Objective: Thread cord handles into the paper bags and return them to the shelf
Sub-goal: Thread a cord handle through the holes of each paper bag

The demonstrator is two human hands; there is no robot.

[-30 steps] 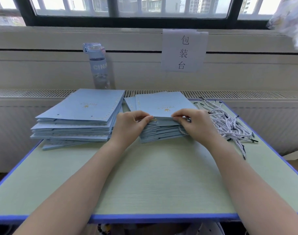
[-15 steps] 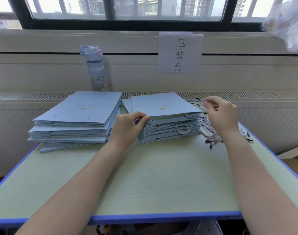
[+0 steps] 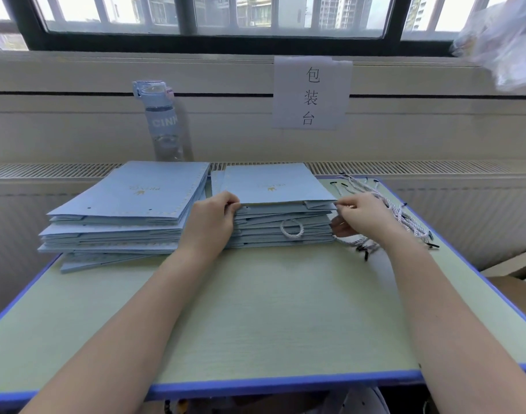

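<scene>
- L hand (image 3: 209, 225) pinches near-left edge of top paper bag (image 3: 273, 186) on the right-hand stack, thumb & fingers clamped on the flap.
- R hand (image 3: 368, 215) pinches one cord (image 3: 356, 242), its end held at the bag's near-right corner; rest trails to the cord pile (image 3: 405, 218) just beside the stack.
- Prob. step: feed cord tip thru the bag's hole. L hand should lift the flap so hole shows, tip goes in straight, slack pulled gently, as card may tear at hole.
- Bags: flat-folded, matte pale-blue card, gold logo; a loop handle (image 3: 291, 230) pokes out mid-stack.
- Cords: twisted white/grey rope, black tips.
- Left stack (image 3: 130, 195): same bags, on green table (image 3: 255, 324) w/ blue rim.
</scene>
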